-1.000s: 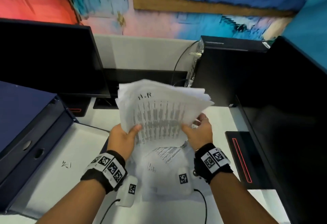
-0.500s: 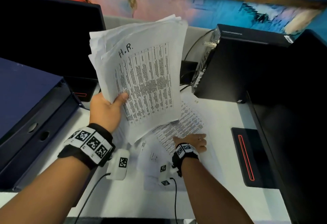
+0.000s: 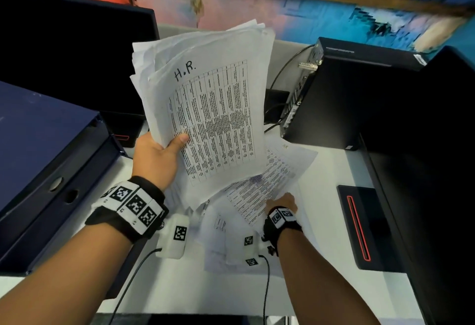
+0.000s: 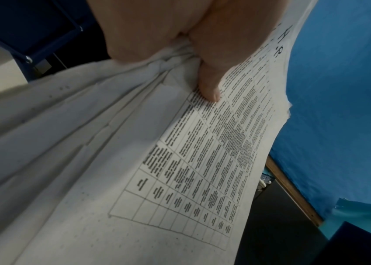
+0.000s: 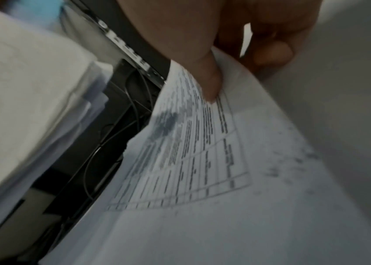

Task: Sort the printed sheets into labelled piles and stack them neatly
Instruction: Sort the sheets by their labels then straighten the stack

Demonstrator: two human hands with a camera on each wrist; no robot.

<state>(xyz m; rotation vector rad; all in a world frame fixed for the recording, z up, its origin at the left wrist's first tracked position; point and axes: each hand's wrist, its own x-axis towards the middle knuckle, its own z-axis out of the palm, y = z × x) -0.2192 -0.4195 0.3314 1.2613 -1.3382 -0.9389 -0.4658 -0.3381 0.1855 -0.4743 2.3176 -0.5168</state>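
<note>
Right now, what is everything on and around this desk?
H.R. sheaf: one, white, raised, printed table facing up.
Loose sheets: several, white, spread on the desk under the sheaf.
Desk: one, white.
Box files: dark blue, left.
Monitors: two, black, left rear and right.
Computer case: one, black, behind the sheets.
Left hand: grip on the sheaf.
Right hand: pinches one printed sheet.

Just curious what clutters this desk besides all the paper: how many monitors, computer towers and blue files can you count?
monitors: 2, one at the left, one at the right
computer tower: 1
blue files: 2, stacked, upper, lower
Total: 5
</note>
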